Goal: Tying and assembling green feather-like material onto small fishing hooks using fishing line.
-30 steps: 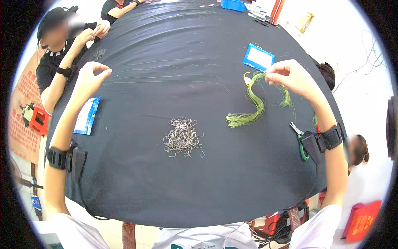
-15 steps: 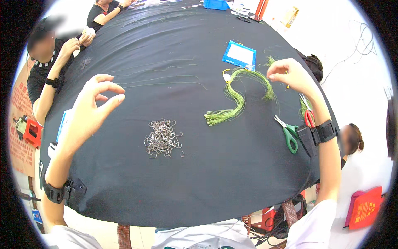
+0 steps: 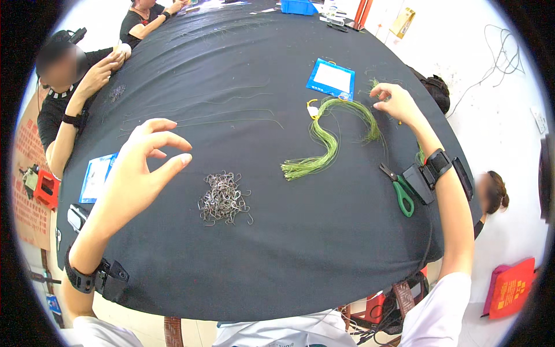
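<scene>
My left hand (image 3: 151, 159) hovers at the left side of the black tablecloth, its fingers curved and apart with nothing in them. Beside its fingertips, several thin green strands (image 3: 231, 120) lie stretched across the cloth. To the right of that hand sits a heap of small metal hooks (image 3: 224, 199). My right hand (image 3: 398, 103) is held at the far right, thumb and forefinger apart, and I see nothing between them. Nearest to it is a curved bundle of green line (image 3: 329, 141), with a white and yellow tie (image 3: 313, 110) on it.
Green-handled scissors (image 3: 399, 189) lie near my right forearm. A blue-edged packet (image 3: 330, 79) rests beyond the bundle, another packet (image 3: 97, 178) behind my left wrist. A blue bin (image 3: 298, 7) stands at the far edge. Two co-workers sit at the left, and a person's head (image 3: 491, 192) shows at the right.
My left hand has shifted slightly right and down, uncovering more of the packet behind it. My right hand stays near the bundle, its forearm turned, now covering the red-handled scissors.
</scene>
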Available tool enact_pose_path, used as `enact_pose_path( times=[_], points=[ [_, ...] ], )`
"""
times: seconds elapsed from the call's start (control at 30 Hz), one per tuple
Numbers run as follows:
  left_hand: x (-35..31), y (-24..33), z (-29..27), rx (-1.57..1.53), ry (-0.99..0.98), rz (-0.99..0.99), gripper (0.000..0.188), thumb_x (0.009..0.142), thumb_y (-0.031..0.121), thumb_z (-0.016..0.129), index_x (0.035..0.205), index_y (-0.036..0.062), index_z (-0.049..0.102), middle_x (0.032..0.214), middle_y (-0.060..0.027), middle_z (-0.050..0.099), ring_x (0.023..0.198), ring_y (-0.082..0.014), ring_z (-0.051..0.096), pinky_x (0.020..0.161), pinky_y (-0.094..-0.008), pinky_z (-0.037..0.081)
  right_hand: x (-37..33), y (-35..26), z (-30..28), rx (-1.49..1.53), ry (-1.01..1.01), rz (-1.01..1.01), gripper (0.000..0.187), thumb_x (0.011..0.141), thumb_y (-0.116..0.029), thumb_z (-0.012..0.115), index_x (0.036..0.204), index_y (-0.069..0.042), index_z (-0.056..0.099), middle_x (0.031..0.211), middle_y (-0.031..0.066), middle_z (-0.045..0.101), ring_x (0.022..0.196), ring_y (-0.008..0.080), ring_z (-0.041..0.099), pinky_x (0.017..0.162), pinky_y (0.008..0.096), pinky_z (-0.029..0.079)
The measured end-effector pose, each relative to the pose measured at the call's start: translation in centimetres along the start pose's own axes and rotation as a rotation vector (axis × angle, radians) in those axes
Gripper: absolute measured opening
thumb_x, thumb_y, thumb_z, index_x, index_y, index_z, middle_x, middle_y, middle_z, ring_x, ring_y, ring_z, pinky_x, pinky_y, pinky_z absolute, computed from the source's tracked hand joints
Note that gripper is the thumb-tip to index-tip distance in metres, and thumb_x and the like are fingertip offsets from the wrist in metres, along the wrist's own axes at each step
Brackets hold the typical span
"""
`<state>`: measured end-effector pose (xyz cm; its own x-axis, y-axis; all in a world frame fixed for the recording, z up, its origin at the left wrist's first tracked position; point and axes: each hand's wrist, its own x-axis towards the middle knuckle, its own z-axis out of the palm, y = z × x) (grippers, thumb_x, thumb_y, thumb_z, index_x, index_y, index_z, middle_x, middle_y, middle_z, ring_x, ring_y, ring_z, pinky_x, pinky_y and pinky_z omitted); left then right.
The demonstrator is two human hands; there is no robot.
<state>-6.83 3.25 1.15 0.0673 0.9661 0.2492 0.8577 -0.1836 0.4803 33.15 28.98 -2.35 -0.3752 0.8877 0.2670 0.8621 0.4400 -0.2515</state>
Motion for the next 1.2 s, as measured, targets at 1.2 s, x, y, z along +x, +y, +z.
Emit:
enact_pose_path(
  times=[1.2],
  points=[
    [-0.4, 2.6, 1.0, -0.202, -0.136, 0.073, 0.015, 0.081, 0.006, 0.063, 0.096, 0.002, 0.063, 0.116, -0.0103, 0.054, 0.099, -0.0166, 0.056, 0.077, -0.0256, 0.048, -2.7, -4.7, -9.0, 0.145, -0.134, 0.175, 0.018, 0.083, -0.02, 0.061, 0.096, -0.007, 0.063, 0.078, 0.0041, 0.066, 0.063, 0.0095, 0.061, 0.053, 0.0225, 0.048]
  ],
)
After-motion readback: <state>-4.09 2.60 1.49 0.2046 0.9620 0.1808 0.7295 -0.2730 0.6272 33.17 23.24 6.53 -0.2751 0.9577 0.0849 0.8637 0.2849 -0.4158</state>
